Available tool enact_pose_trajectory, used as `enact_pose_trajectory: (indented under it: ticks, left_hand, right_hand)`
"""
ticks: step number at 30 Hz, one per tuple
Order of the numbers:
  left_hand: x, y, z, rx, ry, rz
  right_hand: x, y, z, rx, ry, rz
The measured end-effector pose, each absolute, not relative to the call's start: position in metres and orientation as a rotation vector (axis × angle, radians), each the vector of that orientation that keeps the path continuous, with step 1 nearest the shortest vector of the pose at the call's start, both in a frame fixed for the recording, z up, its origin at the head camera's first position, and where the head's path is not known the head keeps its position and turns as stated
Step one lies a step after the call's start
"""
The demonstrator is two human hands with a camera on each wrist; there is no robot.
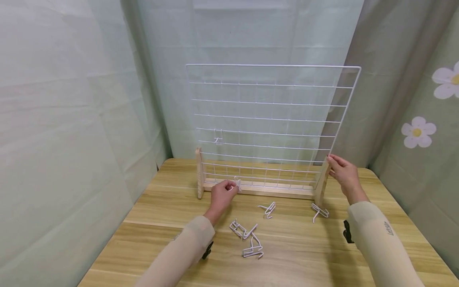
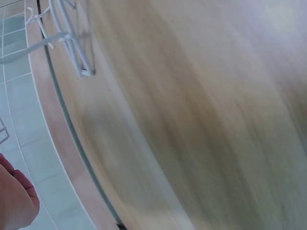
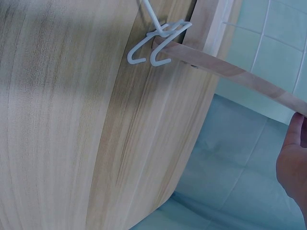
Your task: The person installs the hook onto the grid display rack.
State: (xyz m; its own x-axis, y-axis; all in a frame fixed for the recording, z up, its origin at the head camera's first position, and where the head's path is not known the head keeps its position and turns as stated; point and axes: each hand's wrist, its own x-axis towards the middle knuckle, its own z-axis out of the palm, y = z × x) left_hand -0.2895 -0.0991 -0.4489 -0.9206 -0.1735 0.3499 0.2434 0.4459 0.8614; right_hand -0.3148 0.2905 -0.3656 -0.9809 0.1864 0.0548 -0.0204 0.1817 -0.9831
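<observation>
A white wire grid panel (image 1: 271, 104) stands upright in a wooden base (image 1: 276, 192) in the head view. My left hand (image 1: 223, 196) pinches a white wire hook (image 1: 238, 183) against the grid's bottom rows. At the other side, my right hand (image 1: 345, 174) holds the top of the right wooden post (image 1: 322, 184) where the grid's edge meets it. Another hook (image 1: 218, 138) hangs on the grid, left of the middle. In the left wrist view only part of the left hand (image 2: 18, 200) shows. The right wrist view has the right hand (image 3: 290, 165) at the post's end.
Several loose wire hooks lie on the wooden table (image 1: 150, 239) in front of the base: one hook (image 1: 269, 210) near the middle, another hook (image 1: 320, 211) by the right post, and touching hooks (image 1: 253, 248) nearer me. Pale curtains (image 1: 71, 119) surround the table.
</observation>
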Motion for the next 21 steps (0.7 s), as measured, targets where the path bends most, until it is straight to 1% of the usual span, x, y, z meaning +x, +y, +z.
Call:
enact_pose_trajectory:
  ticks: [21]
  left_hand:
    - [-0.296,-0.072,-0.416,0.102,-2.12,-1.378]
  right_hand:
    - [-0.314,0.291,-0.366,-0.157,-2.269,1.912]
